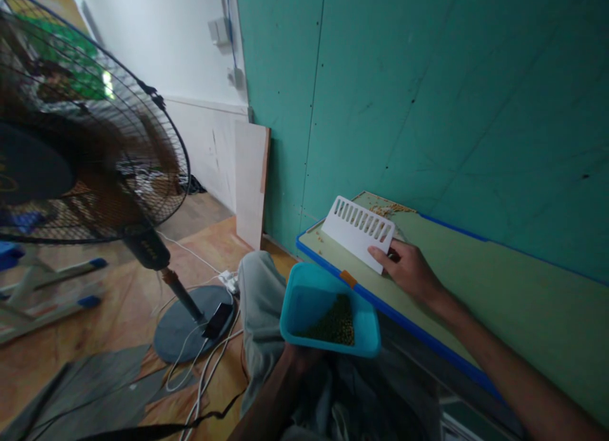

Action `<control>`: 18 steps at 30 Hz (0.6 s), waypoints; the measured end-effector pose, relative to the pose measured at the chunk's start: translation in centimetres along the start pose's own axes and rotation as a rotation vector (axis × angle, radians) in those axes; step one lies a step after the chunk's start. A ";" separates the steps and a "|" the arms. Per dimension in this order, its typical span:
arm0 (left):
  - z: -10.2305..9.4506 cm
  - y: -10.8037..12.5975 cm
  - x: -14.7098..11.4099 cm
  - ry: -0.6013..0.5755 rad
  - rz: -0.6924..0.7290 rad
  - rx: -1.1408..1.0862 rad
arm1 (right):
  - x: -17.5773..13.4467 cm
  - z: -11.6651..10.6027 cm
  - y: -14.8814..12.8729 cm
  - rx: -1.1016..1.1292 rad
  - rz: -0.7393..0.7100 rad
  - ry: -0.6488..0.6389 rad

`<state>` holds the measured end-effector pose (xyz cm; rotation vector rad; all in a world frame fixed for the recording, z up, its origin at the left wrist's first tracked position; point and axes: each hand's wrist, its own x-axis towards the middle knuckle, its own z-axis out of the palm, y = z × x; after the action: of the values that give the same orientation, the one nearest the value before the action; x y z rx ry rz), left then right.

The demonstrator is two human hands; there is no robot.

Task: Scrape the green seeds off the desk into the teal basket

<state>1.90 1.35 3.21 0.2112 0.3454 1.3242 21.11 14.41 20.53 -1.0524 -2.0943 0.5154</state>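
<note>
My right hand (pixel 404 266) grips the near right end of a white slotted plastic plate (pixel 349 238), thumb on its face. The plate stands tilted on a pale green tabletop (pixel 457 263) with a blue edge. Yellowish grains (pixel 387 209) lie behind it by the wall, and a few more are scattered at its left. Below the table edge, my left hand (pixel 304 358) holds a turquoise plastic tub (pixel 304 295) from underneath; its fingers are mostly hidden. Small green and tan beans or grains (pixel 337 320) are heaped in the tub's right part.
A green wall panel (pixel 404 98) borders the table. On the left stands a spinning fan (pixel 95 143) on a round base (pixel 174 333), where a phone (pixel 217 320) and white cables lie. A white board (pixel 250 181) leans on the wall. My knee (pixel 259 289) is beside the tub.
</note>
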 end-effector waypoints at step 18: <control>-4.4 2.0 0.9 0.107 0.137 0.035 | 0.0 1.0 -0.7 0.024 -0.005 0.020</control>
<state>-1.28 2.49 -0.31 0.1962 0.4507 1.4685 19.98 14.00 20.33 -1.0346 -2.0674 0.5244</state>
